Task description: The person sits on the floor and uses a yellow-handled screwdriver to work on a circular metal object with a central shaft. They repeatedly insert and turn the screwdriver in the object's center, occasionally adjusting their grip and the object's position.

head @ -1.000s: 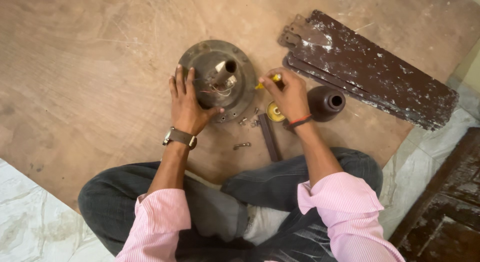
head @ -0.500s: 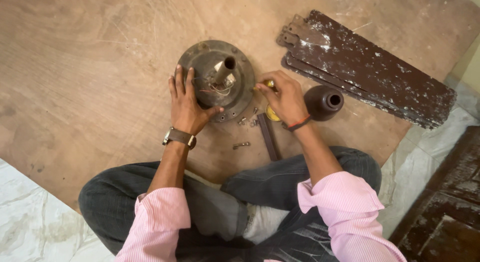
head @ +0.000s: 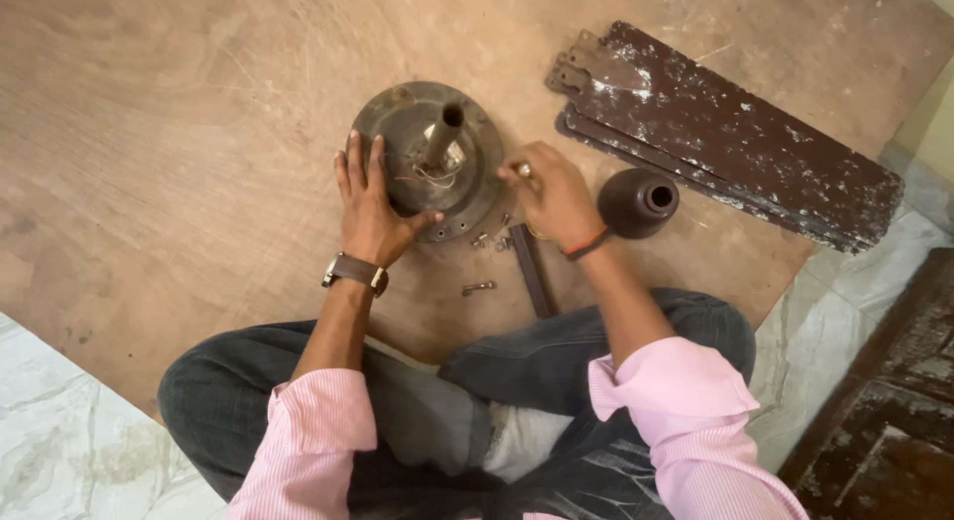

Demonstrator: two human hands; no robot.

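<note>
Surface: brown wooden board (head: pixel 179 132) lying on a pale marble floor (head: pixel 60 450), scuffed and dusty; the person sits cross-legged at its near edge.
Left hand: the left hand (head: pixel 373 207) lies flat with fingers spread on the near-left rim of the fan motor housing, thumb pointing right; a brown-strapped wristwatch (head: pixel 355 272) sits on the wrist.
Fan motor housing: round, dark metal fan motor housing (head: pixel 402 112) resting on the board, with a short hollow shaft (head: pixel 444 132) standing up from its middle and thin wires at the shaft's base.
Loose parts: a few small screws (head: pixel 479 287) lie on the board just below the housing, beside a dark narrow bar (head: pixel 532 271).
Right hand: the right hand (head: pixel 552 194) is curled at the right rim of the housing, fingertips pinched on a small brass-coloured piece (head: pixel 523 169); an orange band circles the wrist.
Cup: dark bell-shaped cover (head: pixel 636 202) stands just right of the right hand.
Blades: stacked brown fan blades (head: pixel 725 132), paint-flecked, lie at the far right.
</note>
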